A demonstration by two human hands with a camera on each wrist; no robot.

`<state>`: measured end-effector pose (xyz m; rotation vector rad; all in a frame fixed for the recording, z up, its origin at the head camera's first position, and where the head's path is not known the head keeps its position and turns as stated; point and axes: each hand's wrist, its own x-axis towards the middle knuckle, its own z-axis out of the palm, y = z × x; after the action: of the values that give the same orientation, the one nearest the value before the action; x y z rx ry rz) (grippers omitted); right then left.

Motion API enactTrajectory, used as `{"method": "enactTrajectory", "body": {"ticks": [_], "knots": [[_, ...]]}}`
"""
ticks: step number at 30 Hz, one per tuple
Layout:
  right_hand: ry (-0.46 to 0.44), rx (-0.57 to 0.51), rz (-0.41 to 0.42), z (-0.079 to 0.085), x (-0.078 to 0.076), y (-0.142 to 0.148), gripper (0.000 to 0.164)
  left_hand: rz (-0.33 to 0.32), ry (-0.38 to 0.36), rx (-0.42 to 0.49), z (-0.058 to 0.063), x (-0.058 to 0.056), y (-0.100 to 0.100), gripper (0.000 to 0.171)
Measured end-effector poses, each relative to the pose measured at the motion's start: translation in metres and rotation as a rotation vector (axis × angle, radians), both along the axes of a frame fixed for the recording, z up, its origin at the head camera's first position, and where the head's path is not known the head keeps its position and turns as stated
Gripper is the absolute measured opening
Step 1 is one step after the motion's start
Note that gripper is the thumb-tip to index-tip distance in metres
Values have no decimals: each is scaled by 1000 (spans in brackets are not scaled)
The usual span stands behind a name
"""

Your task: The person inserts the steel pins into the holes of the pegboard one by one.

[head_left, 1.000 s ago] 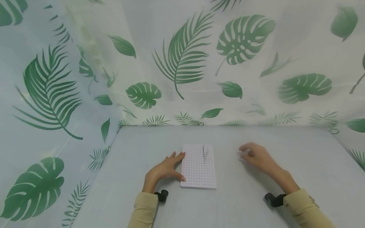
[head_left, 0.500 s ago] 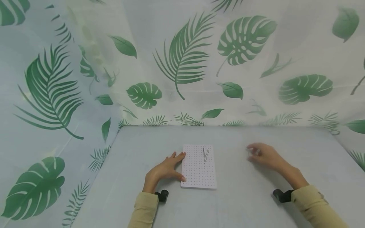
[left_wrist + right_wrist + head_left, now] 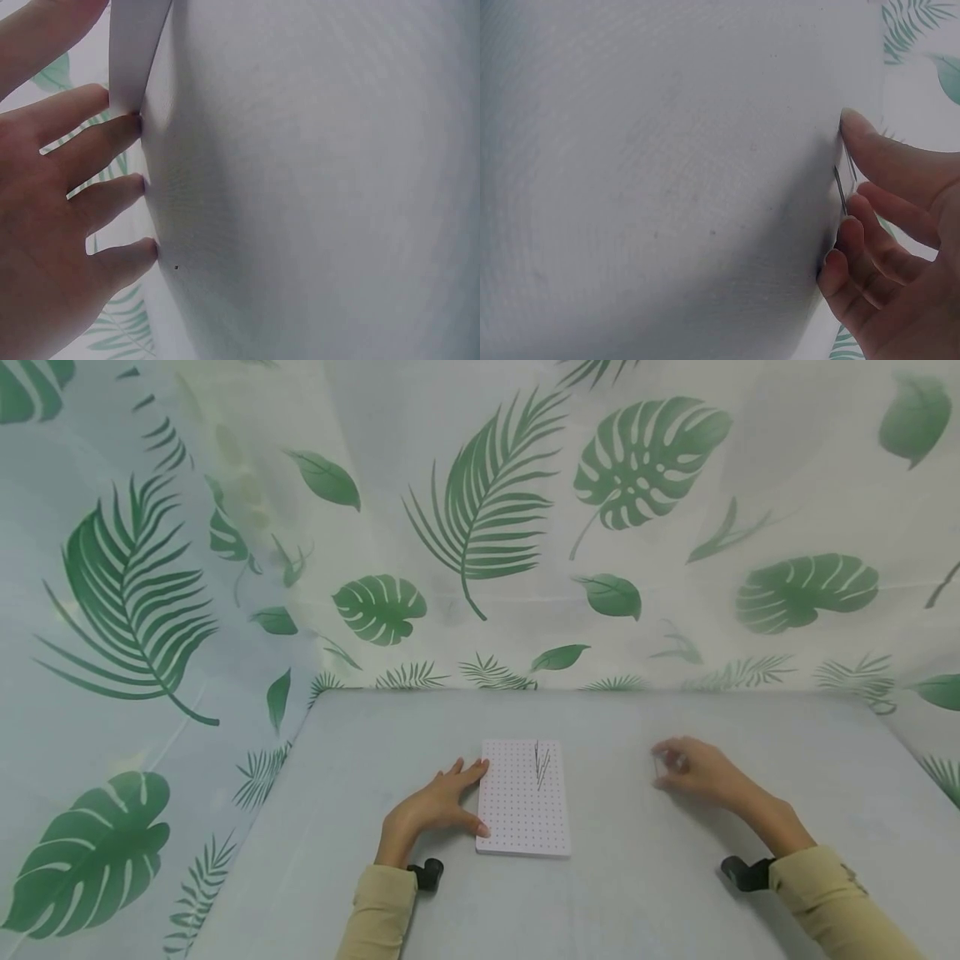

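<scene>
A white board (image 3: 517, 814) with rows of small holes lies on the table. Several thin dark metal pins (image 3: 537, 768) stand up from its far right part. My left hand (image 3: 435, 803) rests at the board's left side, thumb and fingers spread against the edge; the left wrist view shows straight fingertips (image 3: 124, 135) by the board's side (image 3: 135, 60). Away to the right, my right hand (image 3: 701, 770) holds thin metal pins just above the table. In the right wrist view one pin (image 3: 850, 159) runs from the thumb toward the forefinger, and another (image 3: 841, 191) sticks out at the other curled fingers.
A pale grey cloth covers the table (image 3: 600, 893), which meets a leaf-patterned curtain (image 3: 480, 635) at its far edge. More of that curtain (image 3: 247, 727) hangs along the left side. Black wrist cameras (image 3: 427, 875) sit on both wrists.
My right hand has moved to the right, farther from the board, then nearly stopped; a pin now shows between its thumb and forefinger. The left hand and the board stay put.
</scene>
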<state>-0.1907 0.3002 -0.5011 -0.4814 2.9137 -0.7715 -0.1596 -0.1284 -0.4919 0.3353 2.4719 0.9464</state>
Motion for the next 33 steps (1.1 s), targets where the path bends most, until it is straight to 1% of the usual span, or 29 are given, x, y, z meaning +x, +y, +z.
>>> {"method": "enactTrajectory", "body": {"ticks": [3, 10, 14, 20, 24, 29, 33], "knots": [[-3, 2, -9, 0, 0, 0, 48, -1, 2, 2, 0, 0, 0, 105], [-12, -12, -25, -1, 0, -2, 43, 0, 2, 9, 0, 1, -1, 105], [-7, -42, -38, -1, 1, 0, 37, -1, 1, 9, -1, 0, -1, 105], [20, -82, -91, -1, 2, 1, 29, -25, 19, 8, -2, -1, -1, 105], [13, -108, -120, -1, 4, 0, 26, -28, 25, 9, -2, -1, 0, 105], [-1, -158, -122, 3, 7, -1, 24, -23, 25, 6, -1, 0, 0, 104], [-9, -176, -124, 5, 7, -2, 22, -23, 24, 6, 0, 0, 0, 104]]}}
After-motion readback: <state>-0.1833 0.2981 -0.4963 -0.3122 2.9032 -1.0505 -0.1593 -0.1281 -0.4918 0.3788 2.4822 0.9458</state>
